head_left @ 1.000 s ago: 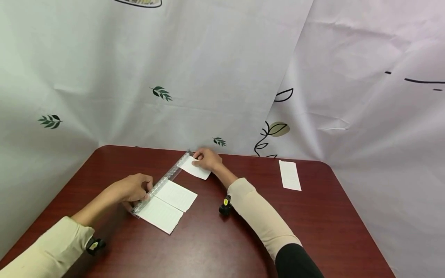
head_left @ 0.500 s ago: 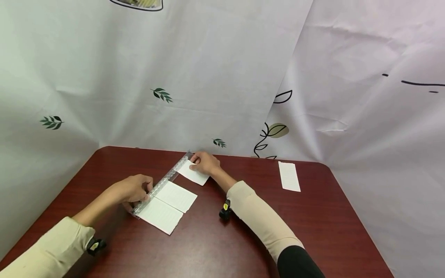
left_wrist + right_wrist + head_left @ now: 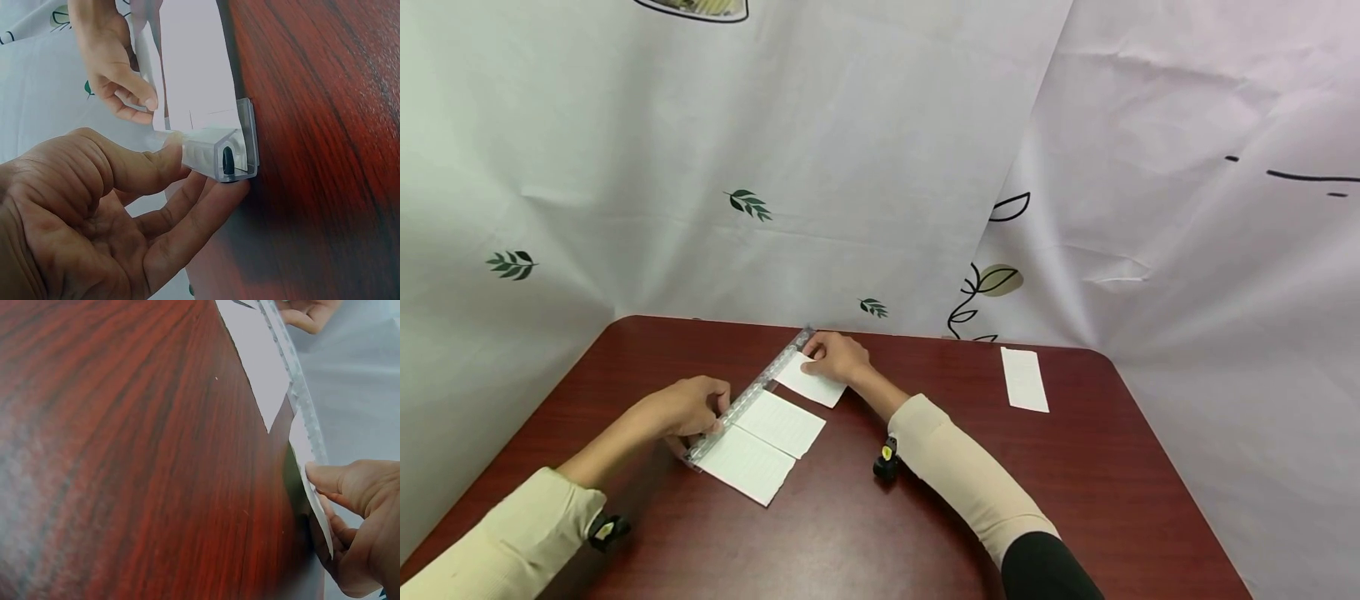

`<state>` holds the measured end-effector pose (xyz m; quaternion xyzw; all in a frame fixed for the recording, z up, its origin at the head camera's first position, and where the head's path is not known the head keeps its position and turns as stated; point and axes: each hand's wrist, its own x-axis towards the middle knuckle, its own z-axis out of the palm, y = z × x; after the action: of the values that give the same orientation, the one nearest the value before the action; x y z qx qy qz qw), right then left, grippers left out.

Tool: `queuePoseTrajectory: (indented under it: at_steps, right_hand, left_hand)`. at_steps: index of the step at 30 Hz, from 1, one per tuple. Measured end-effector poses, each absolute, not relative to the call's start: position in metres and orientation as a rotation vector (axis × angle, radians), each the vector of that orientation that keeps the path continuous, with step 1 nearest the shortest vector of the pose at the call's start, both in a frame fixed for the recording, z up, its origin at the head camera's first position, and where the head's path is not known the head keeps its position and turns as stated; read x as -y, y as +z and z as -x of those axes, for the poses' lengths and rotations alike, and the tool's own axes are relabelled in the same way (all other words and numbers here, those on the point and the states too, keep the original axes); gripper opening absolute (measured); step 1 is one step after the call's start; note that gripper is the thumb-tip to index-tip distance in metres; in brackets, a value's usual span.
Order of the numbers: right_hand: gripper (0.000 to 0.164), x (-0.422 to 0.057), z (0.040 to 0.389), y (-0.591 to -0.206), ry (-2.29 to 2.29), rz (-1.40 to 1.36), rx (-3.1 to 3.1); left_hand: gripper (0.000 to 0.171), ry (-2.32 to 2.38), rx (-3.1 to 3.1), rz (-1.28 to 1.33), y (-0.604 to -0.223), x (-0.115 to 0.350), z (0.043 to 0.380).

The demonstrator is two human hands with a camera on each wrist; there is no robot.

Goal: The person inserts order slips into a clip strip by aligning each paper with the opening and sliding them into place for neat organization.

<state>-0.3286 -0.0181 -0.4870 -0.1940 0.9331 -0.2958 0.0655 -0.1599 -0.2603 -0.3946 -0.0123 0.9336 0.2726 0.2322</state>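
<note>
A long clear plastic rail [image 3: 769, 373] lies slanted across the table's left half. My left hand [image 3: 688, 407] pinches its near end between thumb and fingers; the left wrist view shows the rail's open U-shaped end [image 3: 228, 159] there. Two white paper slips, the nearer slip [image 3: 745, 463] and the middle slip [image 3: 781, 423], sit side by side with one edge in the rail. Toward the far end, my right hand [image 3: 842, 358] pinches a third paper slip [image 3: 811, 385], whose left edge meets the rail. In the right wrist view this slip [image 3: 302, 440] tilts up off the table.
Another white paper slip [image 3: 1025, 380] lies by itself at the back right of the dark red wooden table [image 3: 1120, 500]. A pale printed cloth [image 3: 865, 167] hangs behind the table's back edge.
My right hand has slid the third slip along the rail toward me, narrowing the gap to the middle slip. The left hand keeps its grip in the same place.
</note>
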Motion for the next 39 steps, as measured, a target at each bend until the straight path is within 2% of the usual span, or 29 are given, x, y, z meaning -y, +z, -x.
queuePoseTrajectory:
  at_steps: [17,33,39]
  right_hand:
    - [0.022,0.023,0.326,-0.497,-0.870,0.739,-2.794]
    - [0.024,0.022,0.314,-0.485,-0.842,0.763,-2.776]
    - [0.028,0.018,0.311,-0.478,-1.006,0.761,-2.708]
  left_hand:
    - [0.017,0.761,-2.553,0.066,-0.395,0.261,0.162]
    - [0.018,0.745,-2.558,0.062,-0.395,0.260,0.161]
    - [0.017,0.751,-2.564,0.060,-0.396,0.261,0.161]
